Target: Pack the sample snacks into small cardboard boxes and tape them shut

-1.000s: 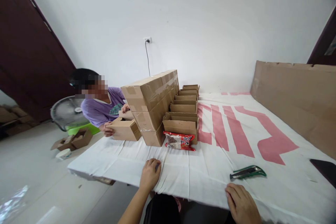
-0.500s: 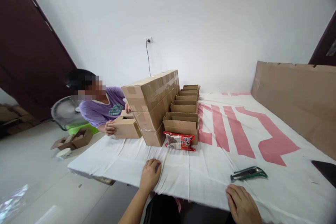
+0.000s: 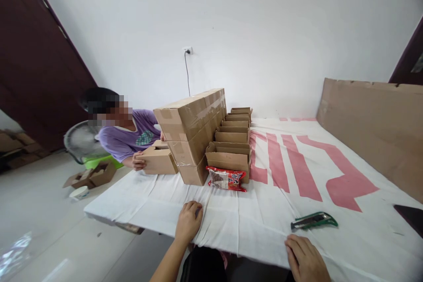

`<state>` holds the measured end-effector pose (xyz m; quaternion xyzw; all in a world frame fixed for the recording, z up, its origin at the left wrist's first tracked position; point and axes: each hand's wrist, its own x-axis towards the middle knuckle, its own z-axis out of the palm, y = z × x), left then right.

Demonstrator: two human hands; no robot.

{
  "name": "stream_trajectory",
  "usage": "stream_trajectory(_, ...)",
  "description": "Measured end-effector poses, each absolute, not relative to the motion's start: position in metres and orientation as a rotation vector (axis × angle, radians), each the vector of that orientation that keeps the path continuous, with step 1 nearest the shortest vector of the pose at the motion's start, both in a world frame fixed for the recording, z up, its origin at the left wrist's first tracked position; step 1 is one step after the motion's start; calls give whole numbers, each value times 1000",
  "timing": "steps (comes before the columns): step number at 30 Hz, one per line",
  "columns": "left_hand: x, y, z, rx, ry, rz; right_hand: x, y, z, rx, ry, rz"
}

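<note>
My left hand (image 3: 189,221) rests on the near edge of the cloth-covered table (image 3: 148,205), fingers curled; a small dark thing shows between thumb and fingers, too hidden to name. My right hand (image 3: 306,256) lies on the cloth further right with its fingers stretched out, holding nothing. Just beyond it lies a box cutter (image 3: 313,220) with a green handle, apart from the fingers. A red snack packet (image 3: 226,179) leans against the nearest of several open cardboard boxes (image 3: 228,158) standing in a row.
Taped cartons (image 3: 187,152) form a stacked wall left of the open boxes. Behind it, a person in purple (image 3: 127,134) holds a small cardboard box (image 3: 158,161). A large cardboard sheet (image 3: 373,119) stands at the right, with a dark flat object (image 3: 410,218) near the right edge.
Both hands stay where they were on the table. The view has shifted very slightly; the co-worker still holds the small box.
</note>
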<state>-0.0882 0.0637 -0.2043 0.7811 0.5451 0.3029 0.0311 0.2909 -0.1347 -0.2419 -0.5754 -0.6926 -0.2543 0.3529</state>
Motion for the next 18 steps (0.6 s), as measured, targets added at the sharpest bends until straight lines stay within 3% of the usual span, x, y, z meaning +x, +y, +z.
stream_trajectory(18, -87, 62, -200, 2330, 1599, 1158, 289, -133, -238, -1464, -1771, -665)
